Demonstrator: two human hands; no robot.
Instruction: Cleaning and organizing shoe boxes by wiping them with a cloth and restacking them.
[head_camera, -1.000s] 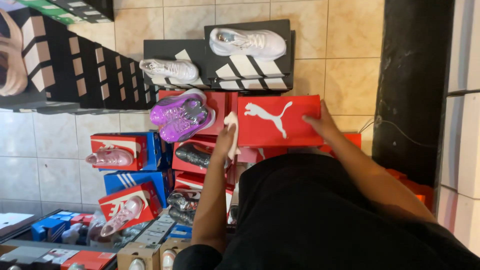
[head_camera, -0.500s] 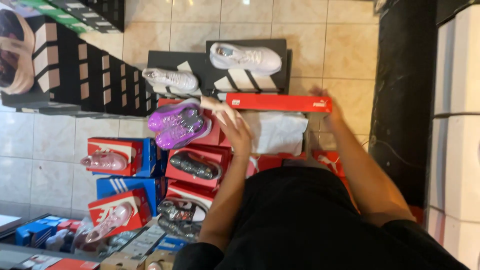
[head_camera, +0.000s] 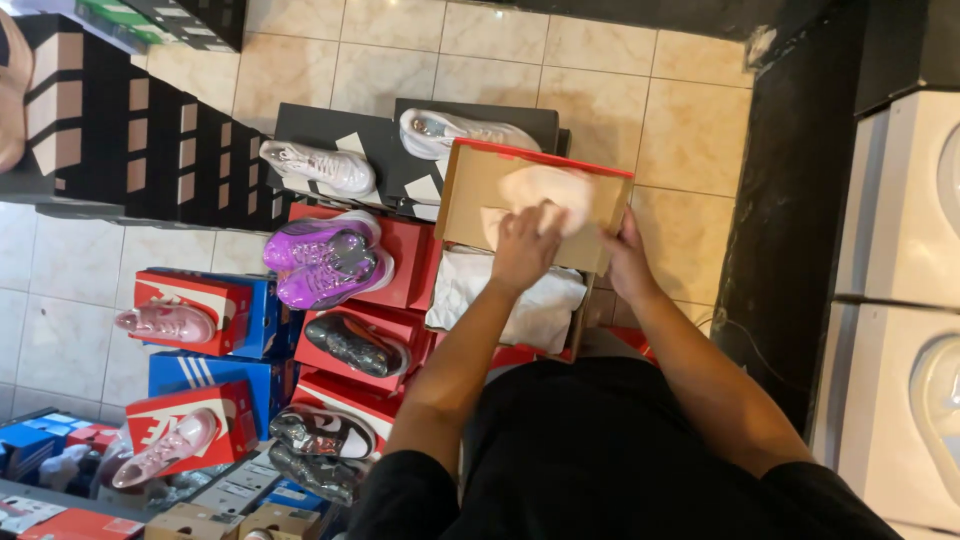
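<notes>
- Since half a second ago the red shoebox lid (head_camera: 470, 190) has swung up: before, I saw only its red edge, and now its brown cardboard inside faces me, standing tilted over the open shoebox (head_camera: 580, 325).
- Tan floor tiles (head_camera: 680, 130) spread behind everything, with a dark pillar (head_camera: 790, 200) to the right and white boxes (head_camera: 900, 200) beyond it.
- Stacked black boxes (head_camera: 150, 150) fill the upper left.
- Below me, the open shoebox sits just in front of my black shirt (head_camera: 620, 450), with white tissue paper (head_camera: 530, 300) bunched inside it.
- Red and blue shoeboxes (head_camera: 230, 310) stand in a stack to the left, each with a display shoe on top; the purple sneakers (head_camera: 325, 255) lie just beside the lid.
- Two white sneakers (head_camera: 320, 165) rest on black boxes behind the lid.
- My left hand (head_camera: 525, 245) is raised against the lid's inside, fingers curled onto a pale sheet of paper (head_camera: 545, 190) there.
- My right hand (head_camera: 628, 255) grips the lid's right edge, fingers closed around it.
</notes>
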